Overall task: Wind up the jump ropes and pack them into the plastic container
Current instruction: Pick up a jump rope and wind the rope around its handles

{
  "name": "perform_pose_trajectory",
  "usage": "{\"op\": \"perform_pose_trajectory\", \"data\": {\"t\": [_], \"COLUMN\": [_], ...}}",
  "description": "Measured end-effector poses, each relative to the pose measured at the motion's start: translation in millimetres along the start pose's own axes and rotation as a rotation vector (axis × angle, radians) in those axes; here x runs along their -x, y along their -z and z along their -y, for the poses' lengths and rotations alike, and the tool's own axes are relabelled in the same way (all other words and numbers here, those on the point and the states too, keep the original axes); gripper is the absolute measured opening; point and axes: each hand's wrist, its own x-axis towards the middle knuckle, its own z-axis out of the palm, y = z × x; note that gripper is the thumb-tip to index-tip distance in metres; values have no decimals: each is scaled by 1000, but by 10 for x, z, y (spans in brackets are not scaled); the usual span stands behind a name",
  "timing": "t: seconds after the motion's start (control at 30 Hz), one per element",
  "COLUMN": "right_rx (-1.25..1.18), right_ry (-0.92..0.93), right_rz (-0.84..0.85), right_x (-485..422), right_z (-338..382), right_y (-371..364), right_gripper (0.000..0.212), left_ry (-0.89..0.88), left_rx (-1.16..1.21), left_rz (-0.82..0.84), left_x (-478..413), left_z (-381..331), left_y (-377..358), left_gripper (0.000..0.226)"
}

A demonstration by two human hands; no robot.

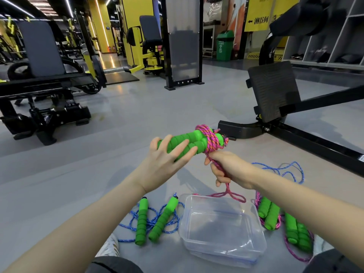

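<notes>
– Grey gym floor all round you, weight machines far off on the left, and the work right in front of you. Your left hand grasps the pair of green handles side by side, fingers spread over the foam.
– And your right hand is clenched round the pink rope just below the handles' right end, where several turns already bind the two together. A loose loop hangs from your fist and ends just over the far rim of the plastic container.
– So this rope is nearly wound, I'd judge: you've only that short tail left to wrap or tuck.
– That container sits near you, between your forearms, with nothing in it. You've packed none yet.
– Right of it lie two pink bundles, handles paired with cord about them. Your right forearm hides part of them, so you can't tell whether both are fully wound.
– Left of it the blue rope is quite unwound, its two handles lying apart on slack cord, and more blue cord trails at the far right.
– By my reckoning you're about halfway: finish this tail, wind the blue, then put every bundle in the container
</notes>
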Motion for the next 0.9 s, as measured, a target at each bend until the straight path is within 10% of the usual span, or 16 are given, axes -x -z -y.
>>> {"op": "perform_pose_trajectory", "data": {"t": [0.23,0.47,0.67,0.9], "right_rx": [438,805,661,-2], "right_ry": [-4,310,438,114], "right_rz": [258,-44,-185,67], "right_x": [142,82,3,54], "right_z": [341,512,344,157], "right_y": [60,493,559,694], "right_gripper": [29,48,58,43], "left_ry": [-85,-236,-259,-155], "left_rx": [-72,85,236,238], "left_rz": [72,104,-63,-191], "left_x": [217,178,-99,-361], "left_z": [101,-24,-440,-351], "left_y": [-78,108,245,327], "left_gripper": [40,36,34,35]}}
